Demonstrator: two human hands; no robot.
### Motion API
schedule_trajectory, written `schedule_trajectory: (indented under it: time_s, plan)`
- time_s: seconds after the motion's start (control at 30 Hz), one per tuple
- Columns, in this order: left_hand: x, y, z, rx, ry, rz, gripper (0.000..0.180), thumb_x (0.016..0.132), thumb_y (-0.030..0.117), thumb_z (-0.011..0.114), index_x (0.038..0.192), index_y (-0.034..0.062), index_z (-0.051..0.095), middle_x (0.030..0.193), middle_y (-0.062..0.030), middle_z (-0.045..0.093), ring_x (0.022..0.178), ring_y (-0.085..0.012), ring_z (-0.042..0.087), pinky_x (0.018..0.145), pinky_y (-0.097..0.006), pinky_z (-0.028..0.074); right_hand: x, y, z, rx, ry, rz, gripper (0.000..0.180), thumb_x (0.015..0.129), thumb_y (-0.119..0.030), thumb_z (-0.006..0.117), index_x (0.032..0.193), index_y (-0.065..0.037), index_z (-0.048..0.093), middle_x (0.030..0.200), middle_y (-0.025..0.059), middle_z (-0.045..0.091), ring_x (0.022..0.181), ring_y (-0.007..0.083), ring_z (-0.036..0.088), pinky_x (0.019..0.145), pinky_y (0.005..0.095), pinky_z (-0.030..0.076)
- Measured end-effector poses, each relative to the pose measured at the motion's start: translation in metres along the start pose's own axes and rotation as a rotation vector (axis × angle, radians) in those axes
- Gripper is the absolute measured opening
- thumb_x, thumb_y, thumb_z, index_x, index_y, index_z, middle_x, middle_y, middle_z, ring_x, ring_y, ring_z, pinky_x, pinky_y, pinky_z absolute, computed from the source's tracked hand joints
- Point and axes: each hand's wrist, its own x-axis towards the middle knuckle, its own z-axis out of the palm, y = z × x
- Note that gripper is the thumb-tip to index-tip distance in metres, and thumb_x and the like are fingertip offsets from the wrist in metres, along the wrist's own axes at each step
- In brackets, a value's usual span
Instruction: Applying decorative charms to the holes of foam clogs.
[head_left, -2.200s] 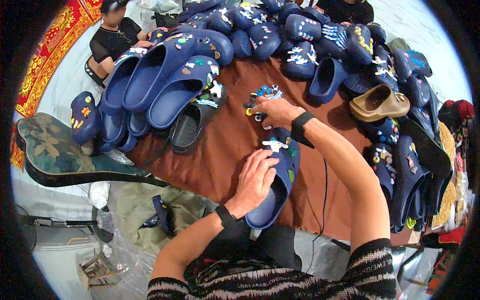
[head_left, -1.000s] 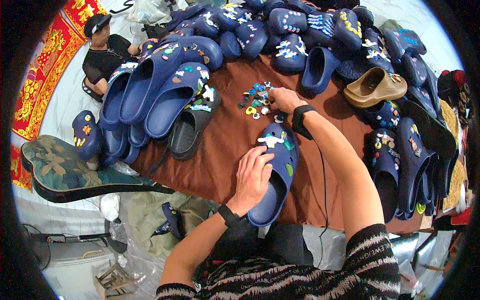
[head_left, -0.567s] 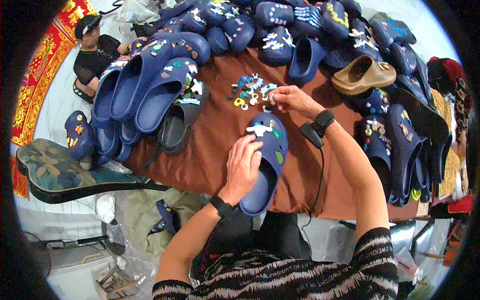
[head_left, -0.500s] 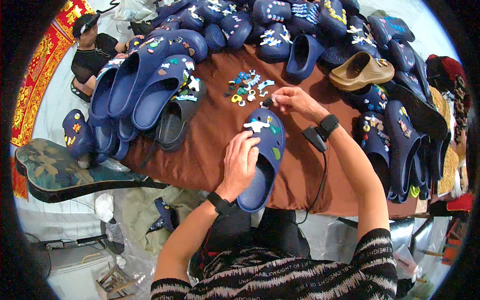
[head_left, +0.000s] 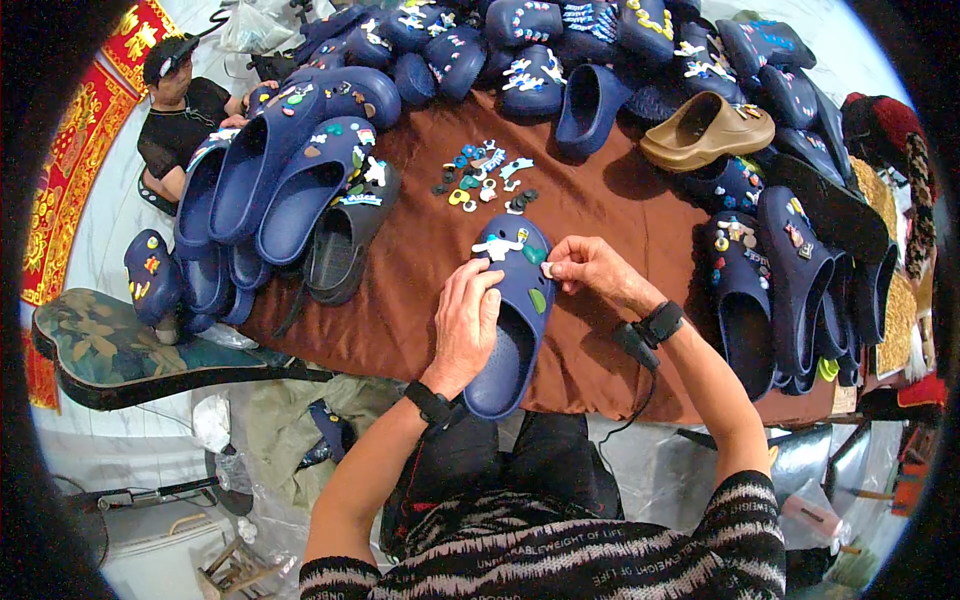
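Note:
A navy blue clog (head_left: 514, 283) lies on the brown cloth (head_left: 400, 310) in front of me, its toe pointing away. My left hand (head_left: 466, 325) grips its left side, with the thumb by the foot opening. On the clog's upper sit a white charm (head_left: 495, 247), a green charm (head_left: 535, 254) and a lime green charm (head_left: 537, 299). At its right side, my right hand (head_left: 595, 272) pinches a small white charm (head_left: 547, 269) against the upper, mostly covered by the fingertips. Beyond the toe lies a loose heap of small coloured charms (head_left: 487, 172).
Decorated navy clogs (head_left: 285, 180) are stacked at the left, with a black clog (head_left: 345, 250) beside them. More clogs (head_left: 530, 80) line the far edge and the right side, including a tan clog (head_left: 707, 135). Another person (head_left: 185, 110) sits at the far left.
My right hand has come from near the charm heap down to the clog's right side with the small charm. My left hand keeps its grip on the clog.

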Motion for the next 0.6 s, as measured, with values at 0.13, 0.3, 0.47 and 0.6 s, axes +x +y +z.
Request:
schedule_trajectory:
  time_s: [0.13, 0.3, 0.47, 0.6]
  plan:
    - [0.001, 0.001, -0.001, -0.003, -0.012, -0.013, 0.024, 0.102, 0.018, 0.047, 0.113, 0.0026, 0.061, 0.128, -0.0183, 0.057, 0.122, -0.0372, 0.053, 0.105, -0.045, 0.041, -0.003, 0.002, 0.004, -0.037, -0.052, 0.011, 0.016, 0.091, -0.019, 0.073, 0.094, -0.004, 0.066, 0.082, -0.0026, 0.063, 0.07, 0.0065, 0.054, 0.066, 0.0216, 0.046]
    - [0.001, 0.003, -0.004, 0.013, -0.024, -0.021, 0.025, 0.102, 0.018, 0.046, 0.114, 0.0024, 0.061, 0.128, -0.0184, 0.057, 0.122, -0.037, 0.052, 0.105, -0.045, 0.04, -0.002, -0.009, 0.012, -0.032, -0.025, 0.041, 0.02, 0.09, -0.021, 0.074, 0.084, -0.007, 0.062, 0.071, -0.0029, 0.059, 0.063, 0.0073, 0.056, 0.056, 0.0221, 0.045]
    - [0.002, 0.001, -0.001, -0.009, -0.008, -0.016, 0.024, 0.1, 0.017, 0.049, 0.113, 0.0022, 0.061, 0.126, -0.019, 0.057, 0.12, -0.0383, 0.052, 0.103, -0.047, 0.041, 0.011, -0.018, -0.001, -0.121, -0.148, 0.273, 0.027, 0.087, -0.028, 0.077, 0.077, -0.008, 0.062, 0.067, -0.0019, 0.06, 0.056, 0.0091, 0.057, 0.05, 0.0233, 0.045]
    - [0.001, 0.002, 0.0, 0.0, -0.016, -0.017, 0.024, 0.099, 0.017, 0.049, 0.114, 0.002, 0.061, 0.128, -0.0193, 0.055, 0.121, -0.0382, 0.051, 0.103, -0.047, 0.041, 0.023, -0.033, 0.002, -0.327, -0.158, 0.418, 0.036, 0.083, -0.036, 0.08, 0.072, -0.006, 0.063, 0.065, 0.0009, 0.062, 0.051, 0.0107, 0.057, 0.044, 0.0246, 0.044]
